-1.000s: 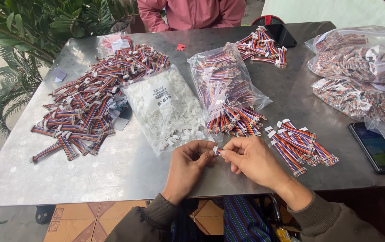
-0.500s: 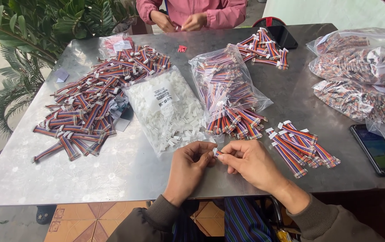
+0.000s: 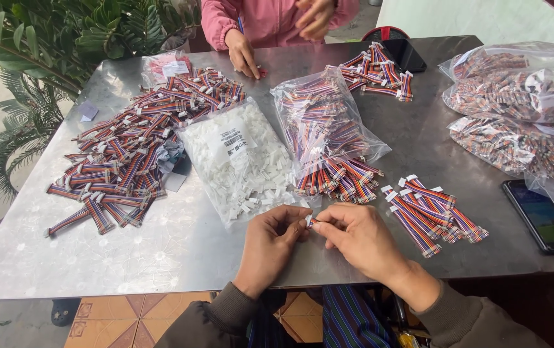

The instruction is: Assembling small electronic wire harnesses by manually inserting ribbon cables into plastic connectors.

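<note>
Metal table (image 3: 161,258) outdoors, tiled floor (image 3: 116,322), leafy plant (image 3: 45,51) beside it.

table (image 3: 161,258) dull silver-grey with pale speckles | cable bundles (image 3: 122,161) striped red, blue, orange, white-tipped | bag of connectors (image 3: 238,161) clear, filled white | phone (image 3: 543,216) black, screen glowing green-blue | co-worker's sleeve (image 3: 216,22) pink | plant (image 3: 51,38) deep green | floor tiles (image 3: 103,322) orange-tan
</note>
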